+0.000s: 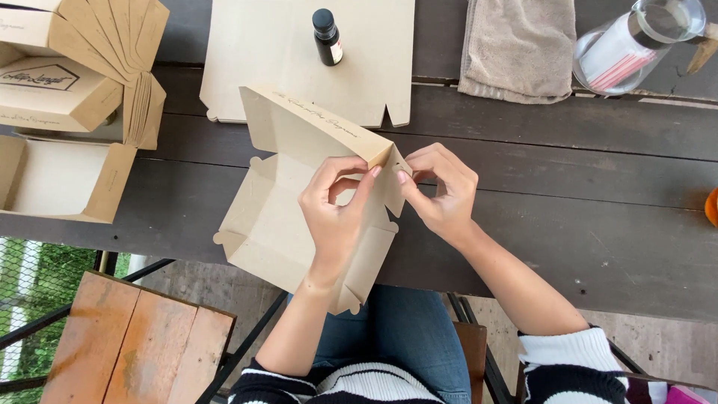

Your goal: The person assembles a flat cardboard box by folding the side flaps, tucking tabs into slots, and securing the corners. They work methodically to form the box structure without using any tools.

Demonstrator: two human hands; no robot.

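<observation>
Where left hand (336, 213) meets right hand (441, 191), the cardboard box blank's (277, 217) corner tab hides.

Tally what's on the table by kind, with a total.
Folded boxes: 3: one being folded, one open, one closed
Stacks of flat boxes: 1
Flat cardboard sheets: 1
Dark bottles: 1
Towels: 1
Glass jars: 1
Total: 8
</observation>
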